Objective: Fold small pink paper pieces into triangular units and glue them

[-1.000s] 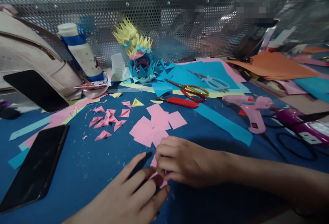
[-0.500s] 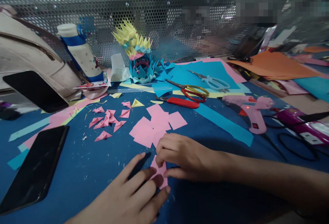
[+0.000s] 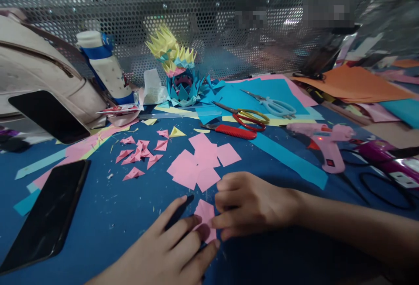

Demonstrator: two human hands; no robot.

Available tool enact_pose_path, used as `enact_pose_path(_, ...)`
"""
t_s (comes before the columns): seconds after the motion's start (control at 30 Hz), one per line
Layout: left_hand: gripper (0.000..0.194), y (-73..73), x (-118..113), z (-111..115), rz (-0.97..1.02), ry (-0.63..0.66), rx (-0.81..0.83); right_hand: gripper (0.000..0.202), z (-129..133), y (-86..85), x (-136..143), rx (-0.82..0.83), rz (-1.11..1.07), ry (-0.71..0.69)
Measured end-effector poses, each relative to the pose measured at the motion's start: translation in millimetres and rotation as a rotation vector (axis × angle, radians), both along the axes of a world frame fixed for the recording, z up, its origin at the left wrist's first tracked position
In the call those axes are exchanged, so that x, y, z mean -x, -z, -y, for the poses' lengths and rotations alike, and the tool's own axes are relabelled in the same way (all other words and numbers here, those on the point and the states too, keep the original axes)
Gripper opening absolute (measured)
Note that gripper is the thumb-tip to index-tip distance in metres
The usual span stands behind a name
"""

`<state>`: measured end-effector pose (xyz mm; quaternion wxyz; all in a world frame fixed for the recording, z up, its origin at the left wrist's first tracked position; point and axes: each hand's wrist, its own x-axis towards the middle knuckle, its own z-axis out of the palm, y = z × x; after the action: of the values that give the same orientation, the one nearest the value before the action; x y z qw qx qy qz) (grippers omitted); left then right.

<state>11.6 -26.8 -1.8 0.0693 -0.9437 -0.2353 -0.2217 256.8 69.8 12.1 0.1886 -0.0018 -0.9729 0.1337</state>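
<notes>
A small pink paper piece point(image 3: 206, 211), with an angled upper edge, lies on the blue tabletop. My left hand point(image 3: 178, 243) is spread open, its fingertips resting on the paper's left and lower parts. From the right, my right hand point(image 3: 252, 208) is closed, with fingertips at the paper's right edge; its other fingers are curled in. Just beyond both hands is an overlapping group of pink paper squares point(image 3: 199, 160). Several folded pink triangles point(image 3: 140, 149) lie loose to the left of those squares, and a yellow folded triangle point(image 3: 177, 132) sits by them.
Behind lie a red-handled cutter point(image 3: 235, 131), red-and-yellow scissors point(image 3: 250, 118), blue scissors point(image 3: 278, 107) and a pink glue gun point(image 3: 327, 141) with a cord. A folded-paper model point(image 3: 181, 84) stands before the mesh panel. Phones point(image 3: 49, 215), a bottle point(image 3: 108, 71) and a bag are left.
My right hand has drawn back to the right, off the paper's upper part to its right edge, uncovering the upper part. My left hand stays on the paper. The view has shifted slightly.
</notes>
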Motion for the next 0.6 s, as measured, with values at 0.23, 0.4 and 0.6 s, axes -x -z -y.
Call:
enact_pose_path(0.23, 0.023, 2.9, 1, -1, -0.003, -0.001, -0.006, 0.032, -12, 1.3, -7, -0.083, 0.044, -0.051)
enact_pose_path(0.4, 0.025, 4.5, 0, -1, 0.028, 0.005, -0.029, 0.038, -14, 1.2, -8, -0.072, 0.042, -0.023)
enact_pose_path(0.6, 0.025, 6.4, -2, -2, 0.019, -0.011, -0.071, 0.045, -8, -0.5, -5, -0.074, 0.019, -0.036)
